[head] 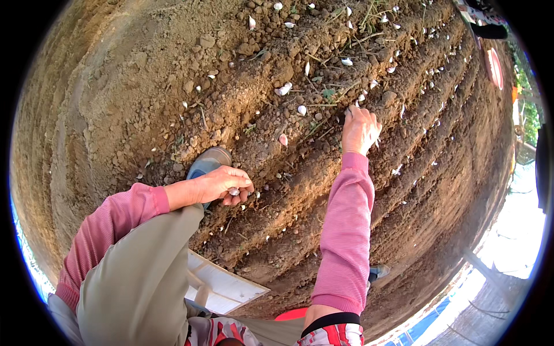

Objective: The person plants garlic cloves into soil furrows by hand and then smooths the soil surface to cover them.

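My left hand (227,186) is loosely curled around a garlic clove (233,191), just above the soil and beside my shoe (210,162). My right hand (361,128) reaches down to a furrow, its fingertips at the soil right beside a small white garlic clove (357,104); whether something is pinched in them is hidden. More cloves lie about on the brown soil: a double one (284,89), a round white one (302,110) and a pinkish one (283,139) to the left of my right hand. Rows of cloves run along the furrows beyond it.
A pale flat board (229,285) lies on the ground by my knee, with the edge of a red object (292,314) near it. My other shoe (379,271) shows right of my right sleeve. A pink basin (494,69) stands at the far right, near part of another person (487,19).
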`<state>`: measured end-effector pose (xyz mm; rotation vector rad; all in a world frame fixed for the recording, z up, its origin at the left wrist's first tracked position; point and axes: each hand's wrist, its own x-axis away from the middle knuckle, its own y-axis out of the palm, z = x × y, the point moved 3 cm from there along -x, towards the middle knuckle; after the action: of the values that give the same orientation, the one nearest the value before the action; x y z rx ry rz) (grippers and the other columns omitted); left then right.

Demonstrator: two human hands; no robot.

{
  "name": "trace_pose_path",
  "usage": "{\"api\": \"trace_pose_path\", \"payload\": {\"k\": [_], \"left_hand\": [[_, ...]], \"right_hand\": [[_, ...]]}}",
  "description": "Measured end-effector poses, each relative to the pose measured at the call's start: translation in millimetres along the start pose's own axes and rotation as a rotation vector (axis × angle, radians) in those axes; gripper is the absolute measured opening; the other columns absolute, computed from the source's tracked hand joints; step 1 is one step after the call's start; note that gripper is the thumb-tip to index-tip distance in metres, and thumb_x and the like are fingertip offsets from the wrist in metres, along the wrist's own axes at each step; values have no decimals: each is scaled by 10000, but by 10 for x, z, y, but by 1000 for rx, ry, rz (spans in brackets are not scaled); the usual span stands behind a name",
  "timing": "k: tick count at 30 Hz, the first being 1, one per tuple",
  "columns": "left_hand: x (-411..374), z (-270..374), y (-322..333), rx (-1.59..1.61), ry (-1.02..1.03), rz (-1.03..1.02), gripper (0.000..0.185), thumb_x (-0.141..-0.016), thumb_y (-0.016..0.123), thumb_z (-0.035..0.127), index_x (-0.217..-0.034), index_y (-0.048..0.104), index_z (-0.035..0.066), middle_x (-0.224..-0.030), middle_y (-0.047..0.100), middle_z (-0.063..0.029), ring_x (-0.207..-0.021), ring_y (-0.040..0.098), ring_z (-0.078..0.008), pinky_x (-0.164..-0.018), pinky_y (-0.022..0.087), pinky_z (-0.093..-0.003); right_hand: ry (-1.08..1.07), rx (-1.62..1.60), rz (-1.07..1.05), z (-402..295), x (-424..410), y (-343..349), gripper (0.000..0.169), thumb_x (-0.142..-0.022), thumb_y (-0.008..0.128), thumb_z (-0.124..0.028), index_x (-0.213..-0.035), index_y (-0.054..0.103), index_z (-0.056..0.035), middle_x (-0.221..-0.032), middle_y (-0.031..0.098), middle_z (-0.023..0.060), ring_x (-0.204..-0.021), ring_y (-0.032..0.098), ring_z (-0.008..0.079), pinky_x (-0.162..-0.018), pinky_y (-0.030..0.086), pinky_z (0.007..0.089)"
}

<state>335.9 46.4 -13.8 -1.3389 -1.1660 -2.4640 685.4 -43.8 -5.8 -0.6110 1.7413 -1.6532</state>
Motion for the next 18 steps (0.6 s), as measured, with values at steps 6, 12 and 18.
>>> {"api": "trace_pose_path", "payload": {"k": [6, 12, 18], "left_hand": [[-14, 3, 7, -9, 4, -3, 235, -1005, 545, 197, -1016, 647, -14, -816, 687, -107, -614, 629, -148, -469, 477, -258], [-4, -4, -4, 4, 5, -3, 257, -1017, 524, 211, -1013, 649, -14, -793, 684, -89, -597, 628, -134, -466, 471, -246], [1, 21, -11, 1, -43, -8, 226, -1013, 523, 184, -1014, 656, 2, -806, 681, -90, -620, 634, -146, -490, 481, -269]], "right_hand": [[-13, -32, 8, 3, -126, 73, 21, -785, 700, -122, -771, 695, -137, -783, 636, 50, -868, 606, 257, -800, 412, 422], [300, -162, -289, 151, -242, 26, 151, -852, 777, -289, -865, 736, -145, -838, 705, 9, -867, 635, 175, -886, 425, 377], [120, -1, -193, 128, -463, -73, 304, -861, 755, -242, -1131, 670, -132, -959, 694, 72, -943, 651, 234, -900, 445, 423]]}}
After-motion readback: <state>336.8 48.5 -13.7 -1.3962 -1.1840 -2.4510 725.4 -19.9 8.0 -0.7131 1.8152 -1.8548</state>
